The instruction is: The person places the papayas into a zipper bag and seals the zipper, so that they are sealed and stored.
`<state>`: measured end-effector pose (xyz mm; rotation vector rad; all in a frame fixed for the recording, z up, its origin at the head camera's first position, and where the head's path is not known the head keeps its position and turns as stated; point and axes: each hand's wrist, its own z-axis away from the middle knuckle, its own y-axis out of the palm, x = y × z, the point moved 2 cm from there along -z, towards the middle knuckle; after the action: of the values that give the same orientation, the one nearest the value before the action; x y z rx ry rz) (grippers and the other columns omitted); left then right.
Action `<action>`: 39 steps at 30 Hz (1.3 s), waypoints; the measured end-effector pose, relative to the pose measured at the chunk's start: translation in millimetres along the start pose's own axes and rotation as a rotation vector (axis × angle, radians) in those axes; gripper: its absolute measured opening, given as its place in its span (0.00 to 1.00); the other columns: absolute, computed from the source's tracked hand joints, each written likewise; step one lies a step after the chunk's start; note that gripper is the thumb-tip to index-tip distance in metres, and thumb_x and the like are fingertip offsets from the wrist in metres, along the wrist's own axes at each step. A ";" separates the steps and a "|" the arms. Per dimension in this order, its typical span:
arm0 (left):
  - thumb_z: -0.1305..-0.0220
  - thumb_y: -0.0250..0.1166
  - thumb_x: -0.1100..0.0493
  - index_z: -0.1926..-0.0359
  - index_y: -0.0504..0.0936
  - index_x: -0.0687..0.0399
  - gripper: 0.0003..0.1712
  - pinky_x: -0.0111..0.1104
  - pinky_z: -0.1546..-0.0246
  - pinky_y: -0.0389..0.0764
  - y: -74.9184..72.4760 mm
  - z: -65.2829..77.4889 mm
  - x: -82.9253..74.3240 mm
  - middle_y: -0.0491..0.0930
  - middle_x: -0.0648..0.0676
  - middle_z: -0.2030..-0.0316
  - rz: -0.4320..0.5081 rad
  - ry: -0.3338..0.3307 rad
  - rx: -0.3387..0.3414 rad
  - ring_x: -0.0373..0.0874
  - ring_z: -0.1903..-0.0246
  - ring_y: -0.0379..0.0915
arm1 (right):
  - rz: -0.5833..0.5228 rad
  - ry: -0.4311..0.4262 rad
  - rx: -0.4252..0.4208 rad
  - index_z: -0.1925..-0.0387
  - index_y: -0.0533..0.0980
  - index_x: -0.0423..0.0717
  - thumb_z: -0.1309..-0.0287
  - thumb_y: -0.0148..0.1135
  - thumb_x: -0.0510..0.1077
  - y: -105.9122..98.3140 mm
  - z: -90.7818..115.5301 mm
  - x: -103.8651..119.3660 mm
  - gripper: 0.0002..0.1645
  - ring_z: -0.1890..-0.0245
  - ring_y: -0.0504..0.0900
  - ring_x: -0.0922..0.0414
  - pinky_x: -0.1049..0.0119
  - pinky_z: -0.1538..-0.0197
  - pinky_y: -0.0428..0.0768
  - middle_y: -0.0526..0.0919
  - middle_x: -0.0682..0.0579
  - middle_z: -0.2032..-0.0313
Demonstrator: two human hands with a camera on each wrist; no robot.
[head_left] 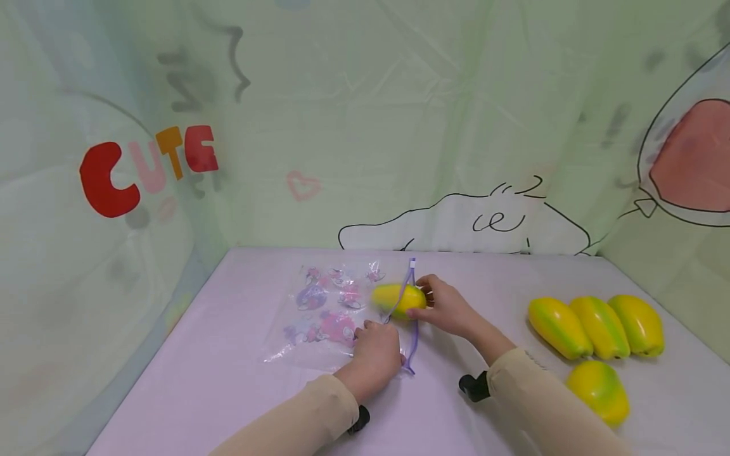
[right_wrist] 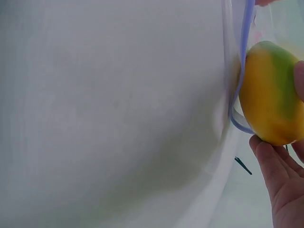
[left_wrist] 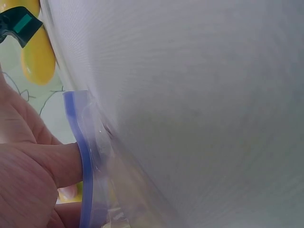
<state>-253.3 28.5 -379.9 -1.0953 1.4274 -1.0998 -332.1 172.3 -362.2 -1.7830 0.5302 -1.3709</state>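
A clear plastic zip bag point(head_left: 310, 316) with pink and purple cartoon prints lies on the table, its purple-edged mouth facing right. At the near side of that mouth, my left hand point(head_left: 376, 354) pinches the bag's edge; the left wrist view shows the thumb against the purple zip strip point(left_wrist: 78, 123). A yellow-green mango point(head_left: 393, 300) lies partly inside the mouth, narrow end inward. My right hand point(head_left: 447, 307) grips its outer, rounder end with fingers and thumb. Up close in the right wrist view, the mango point(right_wrist: 268, 95) sits against the strip, with fingertips at its underside.
On the right of the pale table point(head_left: 228, 405), three more mangoes point(head_left: 599, 326) lie side by side, with another mango point(head_left: 599, 392) nearer, beside the right sleeve. A printed curtain point(head_left: 365, 126) stands behind the table and at its sides. Black wrist cameras point(head_left: 474, 386) hang below the cuffs.
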 end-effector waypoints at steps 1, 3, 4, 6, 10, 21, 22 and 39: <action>0.51 0.81 0.46 0.61 0.89 0.61 0.25 0.46 0.57 0.80 0.2 0.1 -0.1 0.87 0.64 0.60 -0.002 0.001 -0.003 0.58 0.62 0.82 | -0.007 0.004 -0.006 0.38 0.67 0.29 0.41 0.73 0.44 1.2 -0.5 0.5 0.38 0.43 0.81 0.36 0.46 0.39 0.80 0.78 0.31 0.42; 0.52 0.82 0.46 0.61 0.89 0.62 0.25 0.46 0.58 0.80 0.3 0.4 -0.1 0.87 0.64 0.60 -0.004 0.004 -0.013 0.58 0.62 0.82 | -0.011 0.013 -0.014 0.38 0.68 0.30 0.40 0.73 0.45 3.4 -1.5 1.8 0.37 0.43 0.81 0.37 0.48 0.40 0.82 0.78 0.32 0.42; 0.52 0.82 0.46 0.61 0.89 0.62 0.26 0.46 0.57 0.80 0.1 0.7 -0.2 0.87 0.64 0.59 -0.003 0.005 -0.015 0.58 0.62 0.82 | -0.014 0.018 -0.020 0.38 0.69 0.30 0.40 0.73 0.45 4.5 -2.0 2.5 0.36 0.44 0.82 0.38 0.49 0.41 0.83 0.78 0.33 0.41; 0.52 0.82 0.45 0.61 0.89 0.63 0.26 0.46 0.56 0.80 0.1 1.1 -0.4 0.87 0.65 0.58 -0.013 0.011 -0.020 0.58 0.60 0.82 | -0.008 0.030 -0.034 0.37 0.70 0.33 0.40 0.73 0.47 6.7 -2.9 3.7 0.36 0.48 0.83 0.41 0.52 0.44 0.84 0.79 0.34 0.41; 0.52 0.82 0.45 0.60 0.89 0.63 0.27 0.46 0.55 0.80 -0.1 1.4 -0.7 0.87 0.65 0.58 -0.018 0.024 -0.027 0.58 0.58 0.82 | -0.002 0.032 -0.065 0.36 0.72 0.34 0.40 0.73 0.47 10.6 -4.8 5.3 0.36 0.56 0.84 0.47 0.56 0.51 0.86 0.80 0.35 0.42; 0.55 0.83 0.46 0.61 0.88 0.63 0.27 0.44 0.57 0.78 -2.2 4.6 -1.0 0.87 0.66 0.58 -0.013 0.038 -0.069 0.57 0.57 0.81 | -0.040 0.069 -0.082 0.36 0.72 0.34 0.37 0.70 0.44 18.9 -11.0 5.1 0.33 0.50 0.84 0.41 0.55 0.52 0.87 0.82 0.34 0.45; 0.55 0.83 0.46 0.61 0.88 0.63 0.27 0.45 0.55 0.78 -2.6 4.9 -0.9 0.86 0.67 0.57 -0.009 0.037 -0.068 0.59 0.56 0.82 | -0.052 0.071 -0.082 0.36 0.72 0.34 0.37 0.69 0.44 19.5 -11.6 5.4 0.32 0.49 0.84 0.40 0.54 0.50 0.87 0.82 0.33 0.44; 0.55 0.83 0.48 0.58 0.88 0.64 0.28 0.49 0.49 0.81 -1.9 6.3 -1.1 0.82 0.74 0.48 0.031 0.044 -0.073 0.67 0.53 0.81 | -0.356 0.059 0.067 0.28 0.66 0.37 0.30 0.60 0.39 32.4 -22.2 9.5 0.32 0.28 0.69 0.37 0.43 0.28 0.68 0.73 0.33 0.31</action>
<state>-246.8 28.7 -378.5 -1.1025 1.5249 -1.0623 -345.3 138.7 -380.5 -1.8473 0.1977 -1.6651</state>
